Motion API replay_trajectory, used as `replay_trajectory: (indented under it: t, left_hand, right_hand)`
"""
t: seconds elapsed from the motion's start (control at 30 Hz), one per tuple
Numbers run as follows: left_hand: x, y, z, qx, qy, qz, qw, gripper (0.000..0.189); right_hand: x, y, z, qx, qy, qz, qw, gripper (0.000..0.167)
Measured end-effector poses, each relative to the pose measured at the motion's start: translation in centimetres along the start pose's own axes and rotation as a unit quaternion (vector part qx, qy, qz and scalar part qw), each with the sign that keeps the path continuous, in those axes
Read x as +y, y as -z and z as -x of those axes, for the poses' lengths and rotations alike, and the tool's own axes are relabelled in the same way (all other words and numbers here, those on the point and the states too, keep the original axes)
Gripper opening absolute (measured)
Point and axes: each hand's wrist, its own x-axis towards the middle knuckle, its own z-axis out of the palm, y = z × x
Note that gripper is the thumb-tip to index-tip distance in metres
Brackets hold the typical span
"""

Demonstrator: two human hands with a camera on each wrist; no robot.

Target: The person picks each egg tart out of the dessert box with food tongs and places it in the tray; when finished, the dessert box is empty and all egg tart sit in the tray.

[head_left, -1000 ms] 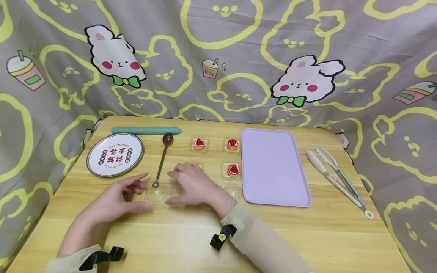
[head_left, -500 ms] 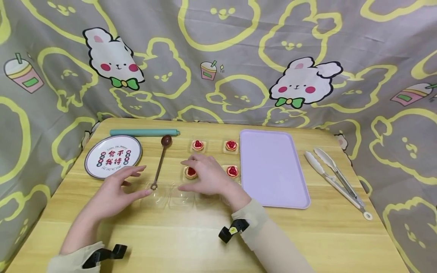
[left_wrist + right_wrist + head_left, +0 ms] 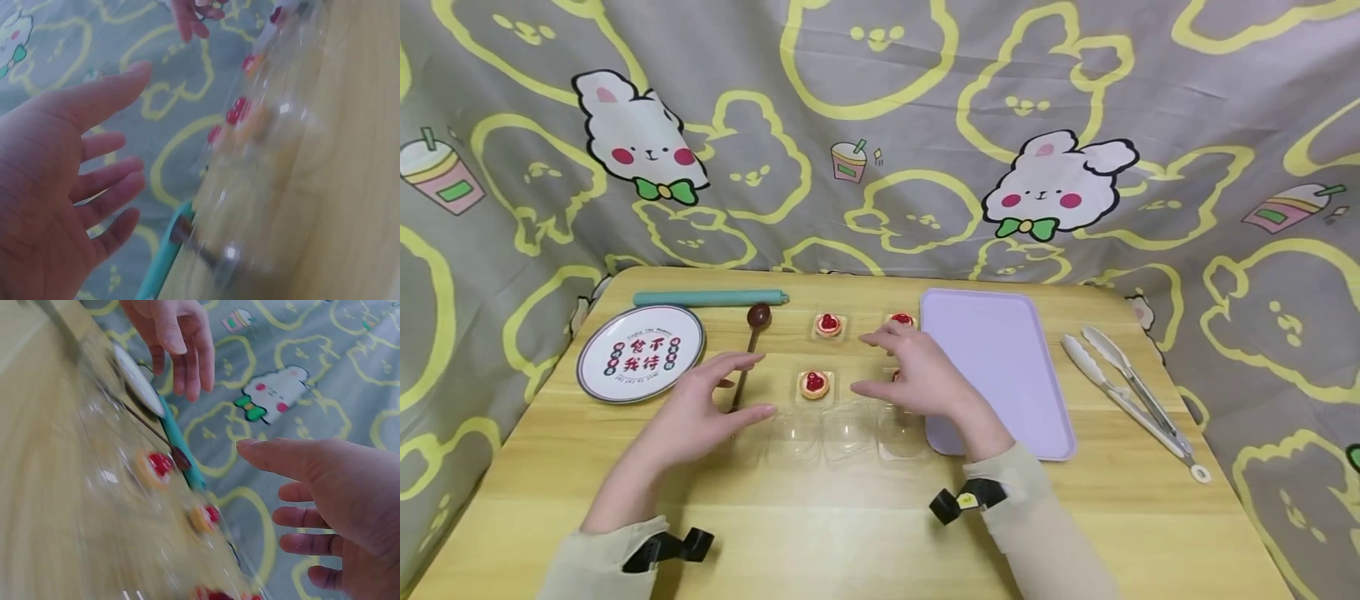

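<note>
My left hand (image 3: pixel 703 408) hovers empty with its fingers apart, overlapping the handle of a long brown spoon (image 3: pixel 759 316) in the head view. My right hand (image 3: pixel 917 371), also empty with fingers spread, is over the right-hand tarts and partly hides them. Small tarts with red topping sit in clear plastic trays; the nearer left tart (image 3: pixel 815 384) and the farther left tart (image 3: pixel 828 324) show whole. In front of them lies a row of clear plastic domed covers (image 3: pixel 848 433). The right wrist view shows a tart (image 3: pixel 155 469) beside the clear plastic.
A purple tray (image 3: pixel 1000 367) lies right of the tarts, with tongs (image 3: pixel 1135 400) farther right. On the left are a round plate (image 3: pixel 642 354) with red lettering and a teal rolling pin (image 3: pixel 709 297). A patterned cloth (image 3: pixel 880 225) hangs behind the table (image 3: pixel 850 517).
My right hand has moved right, from over the clear covers to the right-hand tarts, uncovering the nearer left tart. My left hand has shifted slightly right and lifted off the covers.
</note>
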Motion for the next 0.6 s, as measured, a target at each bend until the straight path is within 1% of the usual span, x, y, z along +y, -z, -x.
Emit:
replay_trajectory:
  t: [0.07, 0.17, 0.43, 0.6]
  left_hand:
    - [0.4, -0.4, -0.4, -0.003, -0.007, 0.004, 1.0000, 0.072]
    - [0.9, -0.9, -1.2, -0.016, -0.020, 0.013, 0.9996, 0.074]
    - [2.4, -2.2, -3.0, -0.050, -0.025, 0.029, 0.9980, 0.076]
    - [3.3, -3.5, -4.2, -0.063, -0.034, 0.027, 0.9971, 0.074]
  right_hand:
    - [0.8, 0.7, 0.7, 0.008, -0.006, -0.003, 0.9999, 0.069]
    - [2.2, 2.0, 2.1, 0.022, -0.026, -0.011, 0.9994, 0.068]
    - [5.4, 5.3, 5.8, 0.051, -0.073, -0.019, 0.9959, 0.063]
    - [7.3, 7.1, 7.8, 0.070, -0.083, -0.009, 0.9940, 0.061]
